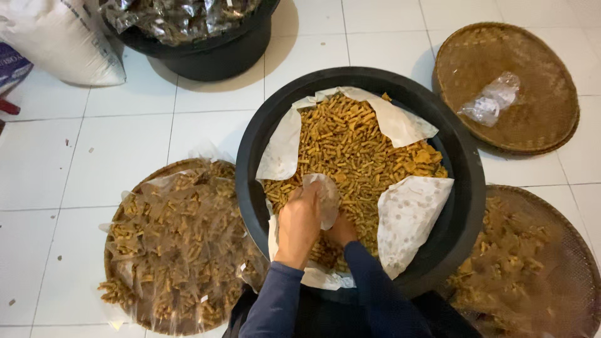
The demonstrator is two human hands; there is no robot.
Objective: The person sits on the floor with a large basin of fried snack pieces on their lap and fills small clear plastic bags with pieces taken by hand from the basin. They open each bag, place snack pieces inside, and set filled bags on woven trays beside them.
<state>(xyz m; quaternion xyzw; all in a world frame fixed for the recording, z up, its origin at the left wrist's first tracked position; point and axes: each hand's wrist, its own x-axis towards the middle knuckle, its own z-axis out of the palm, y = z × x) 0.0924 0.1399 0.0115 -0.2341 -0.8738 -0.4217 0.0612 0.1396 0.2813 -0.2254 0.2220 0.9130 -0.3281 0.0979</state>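
1. The left hand (pixel 299 219) was curled shut on a small clear bag (pixel 324 195), holding its mouth up over the black tub (pixel 466 206)
2. The right hand (pixel 342 230) sat low in the fried snack sticks (pixel 350 150); whether its fingers were open or closed could not be told
3. Filled bags (pixel 178 244) already covered the woven tray at left
4. By the look of it, plenty remained: the paper-lined tub was far from emptied
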